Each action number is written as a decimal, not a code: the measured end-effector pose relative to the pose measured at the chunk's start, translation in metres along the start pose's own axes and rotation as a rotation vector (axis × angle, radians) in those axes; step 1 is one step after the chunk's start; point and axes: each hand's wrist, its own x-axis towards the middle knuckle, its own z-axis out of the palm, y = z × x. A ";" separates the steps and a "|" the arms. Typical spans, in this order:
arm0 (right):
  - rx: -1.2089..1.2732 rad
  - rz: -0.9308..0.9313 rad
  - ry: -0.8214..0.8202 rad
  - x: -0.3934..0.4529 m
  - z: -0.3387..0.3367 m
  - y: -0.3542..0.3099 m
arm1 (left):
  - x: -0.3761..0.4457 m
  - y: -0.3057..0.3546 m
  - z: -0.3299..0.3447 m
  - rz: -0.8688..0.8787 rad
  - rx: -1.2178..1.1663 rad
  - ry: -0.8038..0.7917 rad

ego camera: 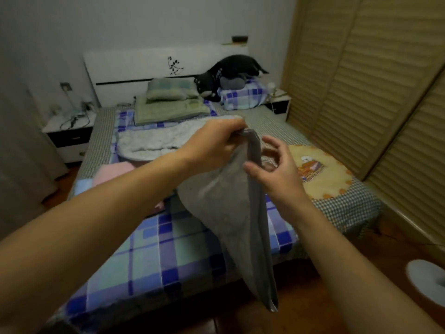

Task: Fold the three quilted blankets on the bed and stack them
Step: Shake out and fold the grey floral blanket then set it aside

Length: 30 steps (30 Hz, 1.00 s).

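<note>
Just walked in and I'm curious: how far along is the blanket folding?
Early, it seems. No finished stack shows. The left hand grips the top of the grey blanket, which hangs unfolded over the bed's edge; the right hand is open beside it. The white blanket and pink blanket lie on the bed.

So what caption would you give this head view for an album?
Left hand grips a grey blanket by its top, lifted over the bed; right hand reaches in, open.

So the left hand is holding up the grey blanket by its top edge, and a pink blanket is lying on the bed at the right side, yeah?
Not quite. The head view shows the pink blanket lying at the bed's left side, not the right. The left hand does hold up the grey blanket by its top edge.
</note>
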 end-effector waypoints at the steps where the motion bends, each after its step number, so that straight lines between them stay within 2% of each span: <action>1: -0.107 0.036 -0.028 -0.002 0.000 0.018 | 0.006 -0.003 0.000 -0.029 -0.036 0.058; 3: -0.375 0.131 -0.040 -0.013 -0.011 0.069 | 0.018 -0.004 -0.002 -0.059 -0.065 0.157; 5: -0.530 0.330 -0.036 -0.033 -0.024 0.120 | 0.030 -0.005 -0.005 -0.084 -0.102 0.233; 8: -0.480 0.515 -0.056 -0.062 -0.027 0.164 | 0.053 -0.002 -0.013 -0.127 -0.181 0.323; 11: -0.403 0.504 -0.046 -0.064 -0.014 0.186 | 0.081 0.003 -0.018 -0.142 -0.155 0.352; 16: -0.648 0.545 0.129 -0.048 -0.004 0.217 | 0.117 0.001 -0.032 -0.216 -0.107 0.346; 19: -0.728 0.471 0.315 -0.051 -0.013 0.211 | 0.124 -0.004 -0.045 -0.275 -0.096 0.361; 21: -0.840 0.399 0.325 -0.058 -0.029 0.207 | 0.123 -0.009 -0.050 -0.277 -0.091 0.365; 25: -1.012 0.380 0.262 -0.074 -0.081 0.208 | 0.113 -0.017 -0.049 -0.214 -0.083 0.387; 28: -0.980 0.383 0.430 -0.085 -0.123 0.209 | 0.107 -0.015 -0.042 -0.132 -0.074 0.404; 30: -1.035 0.490 0.484 -0.087 -0.162 0.211 | 0.099 -0.008 -0.032 0.013 -0.087 0.342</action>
